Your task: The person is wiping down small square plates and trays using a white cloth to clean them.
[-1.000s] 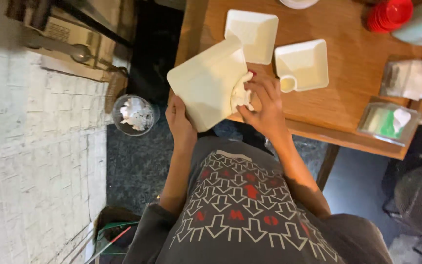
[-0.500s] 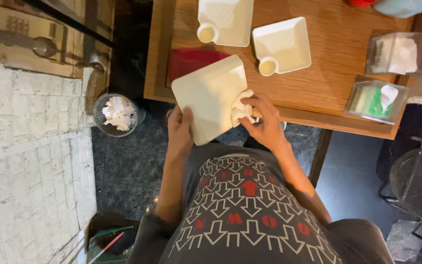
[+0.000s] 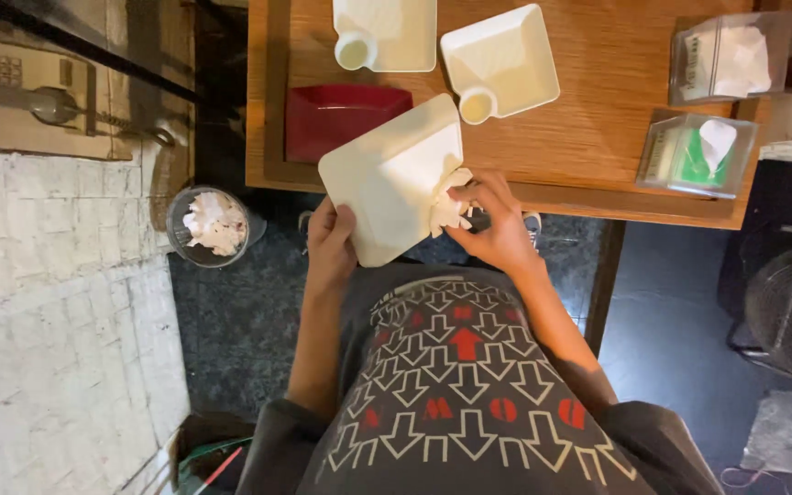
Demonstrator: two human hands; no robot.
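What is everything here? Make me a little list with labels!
left hand: left hand holds the square white plate by its edge
right hand: right hand presses a crumpled white tissue on the plate
table: wooden table with two more white dishes, a red tray, two clear tissue boxes
floor: bin of used tissues

The person wears a dark grey short-sleeved T-shirt. Its front carries a print of pale outlined arrows set in rows, with one solid red arrow near the middle of the chest and a few smaller red marks above it. A row of red letters runs across the lower part of the print. Both forearms are bare below the sleeves, and the left hand and right hand show no gloves, rings or watch.
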